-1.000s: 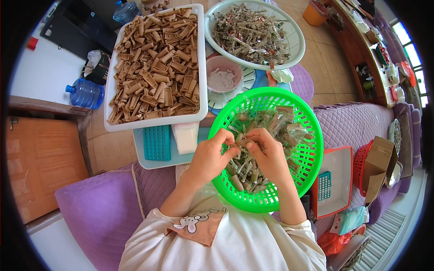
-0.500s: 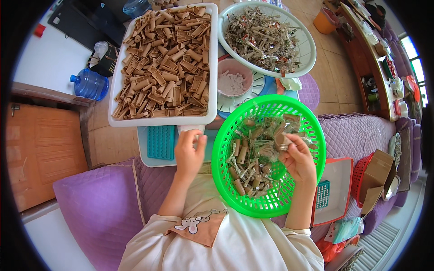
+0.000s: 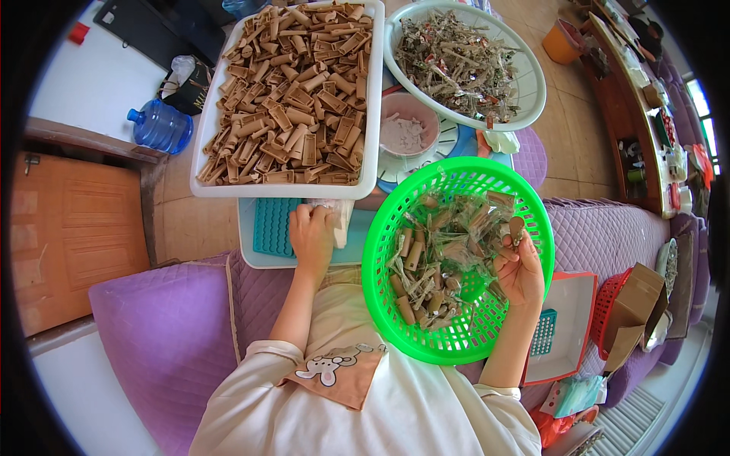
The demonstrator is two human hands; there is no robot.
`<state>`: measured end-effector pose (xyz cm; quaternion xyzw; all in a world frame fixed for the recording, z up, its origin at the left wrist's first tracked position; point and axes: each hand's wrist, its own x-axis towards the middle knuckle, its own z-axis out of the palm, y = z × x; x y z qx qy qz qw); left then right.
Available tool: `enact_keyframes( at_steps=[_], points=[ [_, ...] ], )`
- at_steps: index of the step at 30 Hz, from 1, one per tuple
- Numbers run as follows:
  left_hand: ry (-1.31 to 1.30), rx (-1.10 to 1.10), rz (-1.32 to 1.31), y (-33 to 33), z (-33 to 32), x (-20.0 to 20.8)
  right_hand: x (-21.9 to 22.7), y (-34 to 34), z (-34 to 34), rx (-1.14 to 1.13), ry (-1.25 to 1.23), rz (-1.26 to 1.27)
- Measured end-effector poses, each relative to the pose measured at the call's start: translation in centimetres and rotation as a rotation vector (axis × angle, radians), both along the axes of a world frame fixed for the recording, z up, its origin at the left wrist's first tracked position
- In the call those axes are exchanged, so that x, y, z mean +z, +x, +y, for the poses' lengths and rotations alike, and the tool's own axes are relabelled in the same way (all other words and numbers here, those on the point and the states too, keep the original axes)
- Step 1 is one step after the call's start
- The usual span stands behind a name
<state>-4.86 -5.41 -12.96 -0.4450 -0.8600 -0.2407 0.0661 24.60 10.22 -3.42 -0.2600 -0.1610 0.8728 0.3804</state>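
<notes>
A brown piece (image 3: 517,228) is held by the right grip (image 3: 522,275) at the basket's (image 3: 449,354) two o'clock; the left grip's (image 3: 312,234) state cannot be told.

A panelled orange-brown door (image 3: 84,243) stands at the left, below a white wall (image 3: 84,99). Tan tiles cover the floor (image 3: 566,144). Purple quilted seating (image 3: 601,232) (more fills the lower left) lies near a reddish-brown wooden cabinet (image 3: 608,102); a bright window (image 3: 706,125) edges the right.

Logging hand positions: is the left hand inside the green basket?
No, the left hand is at the white bundle, left of the green basket.
</notes>
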Motion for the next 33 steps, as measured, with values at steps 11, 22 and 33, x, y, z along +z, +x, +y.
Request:
enact_keyframes(
  at_steps=[11, 22, 33],
  points=[
    [0.137, -0.015, -0.224, 0.9, 0.7, 0.7, 0.4, 0.0, -0.1, -0.041, -0.023, -0.047],
    [-0.045, -0.026, -0.342, 0.0, -0.2, 1.0, 0.2, -0.2, -0.1, -0.067, -0.02, 0.001],
    [-0.11, -0.024, -0.36, 0.6, -1.4, 8.7, 1.3, -0.1, 0.4, -0.15, -0.054, -0.041]
  ],
)
